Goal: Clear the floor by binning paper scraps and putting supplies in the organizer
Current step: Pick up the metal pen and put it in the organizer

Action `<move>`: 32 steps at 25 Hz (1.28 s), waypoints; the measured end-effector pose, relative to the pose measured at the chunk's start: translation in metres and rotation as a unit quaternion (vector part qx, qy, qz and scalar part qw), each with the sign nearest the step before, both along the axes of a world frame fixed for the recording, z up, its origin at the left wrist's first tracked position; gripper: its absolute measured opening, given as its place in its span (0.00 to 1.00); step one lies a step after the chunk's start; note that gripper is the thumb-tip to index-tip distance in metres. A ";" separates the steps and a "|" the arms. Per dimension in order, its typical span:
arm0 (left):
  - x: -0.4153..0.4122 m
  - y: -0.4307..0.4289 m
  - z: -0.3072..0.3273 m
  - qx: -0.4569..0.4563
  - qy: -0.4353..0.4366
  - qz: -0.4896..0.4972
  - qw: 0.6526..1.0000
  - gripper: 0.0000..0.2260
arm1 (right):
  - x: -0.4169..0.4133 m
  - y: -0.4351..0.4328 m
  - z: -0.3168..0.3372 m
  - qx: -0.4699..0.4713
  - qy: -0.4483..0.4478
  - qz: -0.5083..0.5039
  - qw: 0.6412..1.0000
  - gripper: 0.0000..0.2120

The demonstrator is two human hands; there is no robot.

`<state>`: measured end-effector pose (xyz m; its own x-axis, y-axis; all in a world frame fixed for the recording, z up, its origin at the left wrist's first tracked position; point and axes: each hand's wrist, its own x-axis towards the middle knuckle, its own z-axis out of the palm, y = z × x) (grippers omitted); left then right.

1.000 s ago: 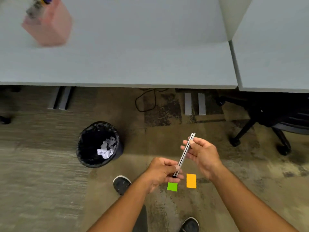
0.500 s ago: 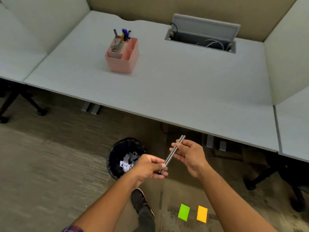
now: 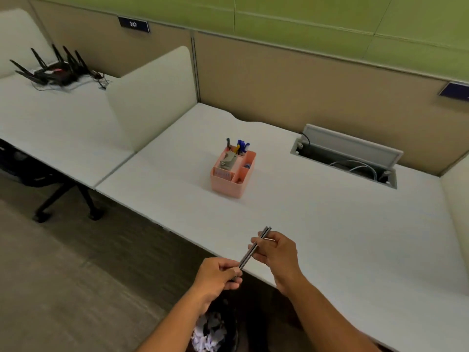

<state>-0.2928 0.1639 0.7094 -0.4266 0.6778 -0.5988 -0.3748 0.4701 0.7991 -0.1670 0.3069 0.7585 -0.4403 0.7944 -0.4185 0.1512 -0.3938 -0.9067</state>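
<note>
Both hands hold a thin grey ruler-like strip [image 3: 250,254] slanting over the desk's front edge. My left hand [image 3: 218,278] pinches its lower end and my right hand [image 3: 276,252] grips its upper part. A pink organizer [image 3: 232,180] stands in the middle of the white desk [image 3: 330,224], holding pens, a stapler and other supplies. Under my left forearm, a black bin [image 3: 215,334] with crumpled white paper scraps is partly visible.
A cable tray with a raised lid [image 3: 347,158] is set into the desk at the back right. A white divider [image 3: 152,97] separates the left desk, where a black router [image 3: 54,72] sits. An office chair base [image 3: 66,201] stands under the left desk.
The view has lifted from the floor to the desk. Both hands, still holding the strip, now hover over the desk's front edge; the green and orange notes on the floor are out of view.
</note>
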 end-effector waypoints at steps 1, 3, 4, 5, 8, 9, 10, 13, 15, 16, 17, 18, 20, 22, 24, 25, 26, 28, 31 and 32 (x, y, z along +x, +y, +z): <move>-0.011 0.014 0.004 -0.002 0.009 0.007 1.000 0.07 | -0.013 0.016 0.000 0.006 0.002 0.014 1.000 0.07; -0.032 0.041 0.012 -0.009 0.030 0.025 0.999 0.06 | -0.037 0.047 -0.001 0.012 0.008 0.037 0.999 0.07; -0.042 0.056 0.016 -0.015 0.042 0.038 0.998 0.05 | -0.051 0.065 0.001 0.013 0.010 0.046 0.999 0.06; -0.053 0.070 0.020 -0.022 0.053 0.052 0.997 0.04 | -0.064 0.083 0.004 0.016 0.009 0.051 0.999 0.06; -0.083 0.115 0.033 -0.045 0.088 0.069 0.993 0.04 | -0.102 0.144 0.013 0.035 0.006 0.051 0.998 0.04; -0.093 0.131 0.036 -0.048 0.099 0.073 0.991 0.04 | -0.115 0.163 0.017 0.044 0.008 0.055 0.998 0.03; -0.102 0.147 0.038 -0.053 0.109 0.080 0.989 0.05 | -0.127 0.182 0.020 0.050 0.007 0.054 0.997 0.03; -0.125 0.187 0.046 -0.083 0.158 0.095 0.979 0.09 | -0.158 0.228 0.024 0.060 0.001 0.045 0.997 0.01; -0.137 0.203 0.048 -0.107 0.228 0.079 0.964 0.11 | -0.174 0.249 0.021 0.062 -0.004 0.029 0.998 0.01; -0.142 0.210 0.050 -0.118 0.273 0.067 0.952 0.13 | -0.182 0.259 0.019 0.063 -0.009 0.014 0.998 0.02; -0.145 0.215 0.050 -0.122 0.316 0.052 0.939 0.16 | -0.188 0.266 0.016 0.066 -0.017 0.000 0.998 0.03; -0.147 0.218 0.049 -0.121 0.359 0.033 0.925 0.18 | -0.193 0.271 0.011 0.073 -0.026 -0.009 0.997 0.04; -0.149 0.223 0.044 -0.116 0.457 -0.028 0.882 0.22 | -0.200 0.273 0.001 0.094 -0.048 -0.013 0.994 0.03; -0.150 0.226 0.034 -0.132 0.538 -0.093 0.828 0.27 | -0.205 0.271 -0.013 0.108 -0.071 -0.003 0.992 0.02; -0.149 0.227 0.021 -0.168 0.553 -0.141 0.804 0.32 | -0.208 0.268 -0.028 0.107 -0.086 0.014 0.991 0.02; -0.148 0.227 0.014 -0.190 0.543 -0.162 0.802 0.34 | -0.210 0.265 -0.034 0.106 -0.095 0.022 0.990 0.02; -0.147 0.227 0.008 -0.209 0.535 -0.182 0.798 0.36 | -0.211 0.262 -0.040 0.107 -0.108 0.030 0.988 0.03; -0.147 0.225 -0.004 -0.235 0.537 -0.215 0.781 0.38 | -0.215 0.256 -0.048 0.123 -0.146 0.053 0.980 0.04; -0.149 0.220 -0.014 -0.253 0.550 -0.242 0.758 0.37 | -0.221 0.252 -0.052 0.177 -0.192 0.101 0.960 0.05; -0.149 0.218 -0.015 -0.254 0.554 -0.249 0.752 0.37 | -0.222 0.252 -0.052 0.201 -0.214 0.119 0.949 0.11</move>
<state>-0.4419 0.3824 0.6939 -0.6239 0.7222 -0.2987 0.7133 0.6824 0.1600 -0.3889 0.5593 0.7062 -0.4855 0.8270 -0.2835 0.5800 0.0620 -0.8123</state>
